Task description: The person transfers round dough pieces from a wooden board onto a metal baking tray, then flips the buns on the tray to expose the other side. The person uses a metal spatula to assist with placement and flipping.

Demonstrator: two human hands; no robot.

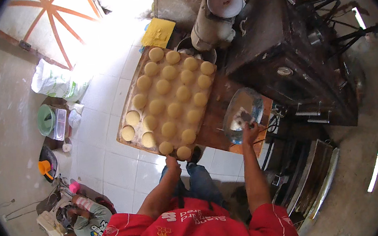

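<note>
A floured wooden board (130,124) carries rows of round, flat, pale-yellow dough pieces (156,106). My left hand (171,163) is closed on the near edge of this board, just below the front dough rounds. To the right, a shiny metal basin (256,103) stands on a reddish-brown wooden table (211,131). White powder that looks like flour lies in the basin. My right hand (250,132) reaches over the basin's near rim, fingers closed round a small dark thing (243,118) above the powder. What kind of thing it is, I cannot make out.
A large dark metal oven (279,58) stands right of the table. Behind the board are a mixer-like machine (211,25) and a yellow slab (158,32). A white bag (58,81) and green basin (46,120) sit at left. Metal trays (317,173) lean at lower right.
</note>
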